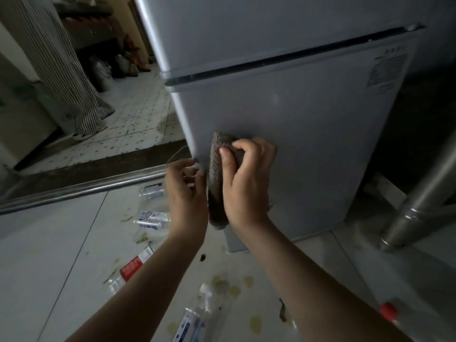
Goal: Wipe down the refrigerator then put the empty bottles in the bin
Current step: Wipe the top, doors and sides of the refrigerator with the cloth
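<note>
Here, a grey-brown cloth (217, 178) was held gripped in the right hand (244, 183) and pressed against the lower door of the refrigerator (296, 114), close to its left edge. The left hand (186, 191) was positioned just beside the cloth at the door's edge, fingers curled, though whether anything was pinched could not be told. Several empty bottles (153, 218) were scattered on the stained floor (61, 243) beneath the arms.

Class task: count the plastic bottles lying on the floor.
4 at least: two clear blue-labelled plastic bottles by the left hand, a red-labelled one under the left forearm, another between the forearms. Arms may hide more.
</note>
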